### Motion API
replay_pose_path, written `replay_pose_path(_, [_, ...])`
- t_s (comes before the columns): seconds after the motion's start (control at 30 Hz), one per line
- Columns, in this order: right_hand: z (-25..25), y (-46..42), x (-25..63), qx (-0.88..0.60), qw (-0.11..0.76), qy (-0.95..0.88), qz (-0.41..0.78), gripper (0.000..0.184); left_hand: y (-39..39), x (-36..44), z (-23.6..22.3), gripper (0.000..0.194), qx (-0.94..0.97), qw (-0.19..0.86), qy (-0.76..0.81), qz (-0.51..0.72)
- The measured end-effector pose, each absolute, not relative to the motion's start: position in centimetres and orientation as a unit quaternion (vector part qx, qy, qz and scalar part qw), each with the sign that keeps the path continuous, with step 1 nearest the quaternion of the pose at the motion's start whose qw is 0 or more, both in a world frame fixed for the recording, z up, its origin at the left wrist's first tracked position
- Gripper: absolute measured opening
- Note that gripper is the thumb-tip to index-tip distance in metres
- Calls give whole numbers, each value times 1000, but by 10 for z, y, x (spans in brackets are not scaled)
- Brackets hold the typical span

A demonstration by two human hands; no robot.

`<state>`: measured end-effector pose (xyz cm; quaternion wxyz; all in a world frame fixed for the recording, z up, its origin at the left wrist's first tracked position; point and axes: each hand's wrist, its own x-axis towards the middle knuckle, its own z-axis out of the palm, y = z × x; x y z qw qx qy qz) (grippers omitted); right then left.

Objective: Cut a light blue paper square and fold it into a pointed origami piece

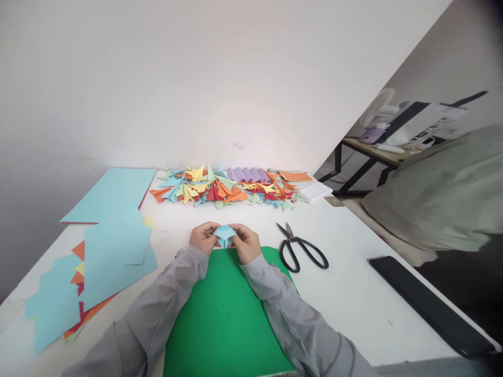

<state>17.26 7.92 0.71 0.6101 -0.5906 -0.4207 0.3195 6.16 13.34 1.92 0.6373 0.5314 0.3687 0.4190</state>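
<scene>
A small piece of folded light-blue paper (pixel 225 235) is held between both hands, just past the far edge of a green mat (pixel 222 314). My left hand (pixel 203 238) pinches its left side with thumb and fingers. On the right side, my right hand (pixel 246 243) grips it the same way. Creases and a pointed lower part show on the paper, though the fingertips cover its edges. Behind the hands lies a heap of folded paper planes (pixel 220 191) in yellow, orange, red, green and blue. Black-handled scissors (pixel 301 248) rest to the right, blades partly apart.
Light-blue sheets (pixel 113 262) overlap coloured scraps on the left, with a larger blue sheet (pixel 112 196) behind. Pleated purple paper (pixel 247 175) and orange sheets (pixel 294 176) lie by the wall. A long black object (pixel 428 303) lies along the table's right edge. A person's clothed body (pixel 444 188) is close beyond.
</scene>
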Motion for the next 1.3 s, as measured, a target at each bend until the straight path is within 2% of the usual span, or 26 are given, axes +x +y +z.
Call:
replay_pose_path(0.6, [2, 79, 172, -596, 588, -460, 294, 14, 136, 62, 11, 14, 552, 597, 389, 433])
replay_pose_path(0.83, [2, 78, 172, -595, 587, -465, 291, 15, 136, 61, 11, 21, 594, 556, 360, 457])
replay_pose_path(1.13, [11, 76, 170, -587, 613, -436, 300, 12, 130, 61, 17, 5, 571, 585, 357, 452])
replay_pose_path(1.3, [11, 76, 170, -585, 616, -421, 318, 6, 131, 60, 17, 7, 593, 572, 355, 442])
